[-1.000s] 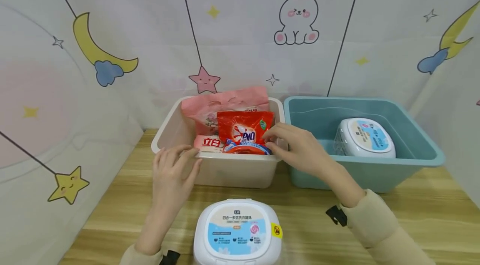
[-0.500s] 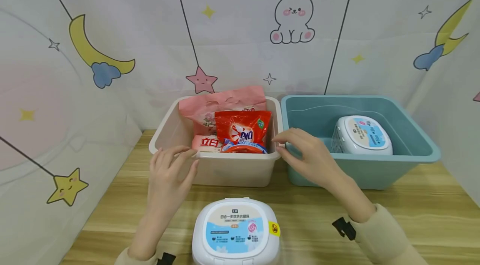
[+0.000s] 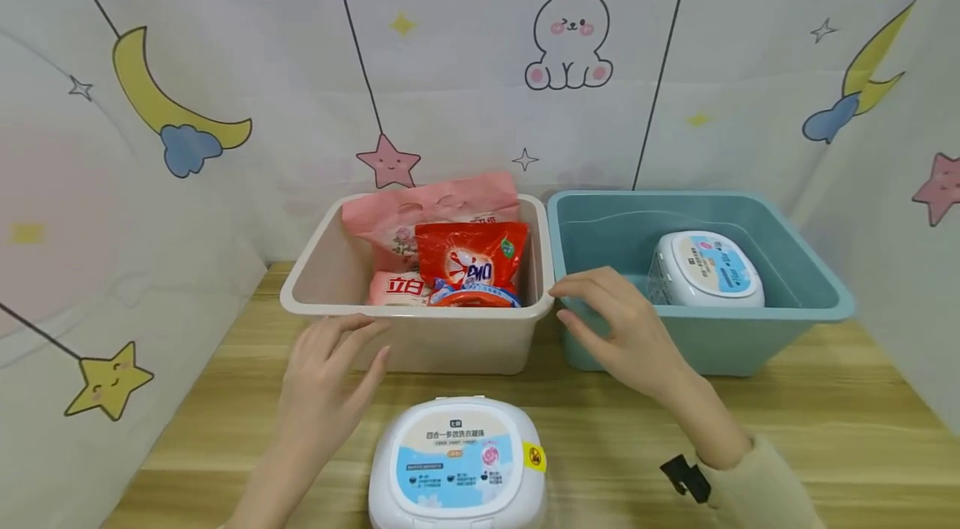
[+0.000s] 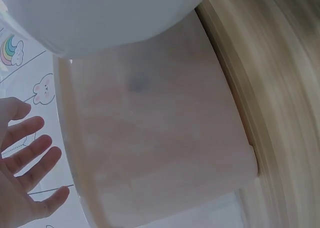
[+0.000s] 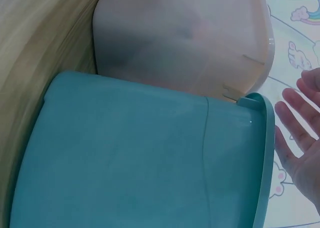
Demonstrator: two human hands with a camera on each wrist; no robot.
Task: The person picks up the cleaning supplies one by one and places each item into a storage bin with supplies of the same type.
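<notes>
My left hand (image 3: 322, 383) hovers at the front left of a cream bin (image 3: 450, 341), fingers loosely bent and holding nothing; in the left wrist view its fingers are spread beside the bin's rim. Near the corner where the cream bin meets a teal bin (image 3: 750, 341), my right hand (image 3: 622, 333) hangs with relaxed fingers and nothing in them. Inside the cream bin stand a red detergent bag (image 3: 468, 250), a pink bag (image 3: 382, 217) behind it and a pink-white pack (image 3: 397, 287). A white laundry-pod box (image 3: 457, 462) with a blue label sits on the table before me.
A second white pod box (image 3: 705, 271) lies in the right part of the teal bin. Both bins stand side by side on a wood-grain table (image 3: 622, 454), against a white curtain (image 3: 465, 54) printed with stars, moons and a rabbit.
My right hand has drawn back from the red detergent bag to outside the cream bin's front right corner. The left hand has come slightly down, off the rim. The head view has shifted slightly.
</notes>
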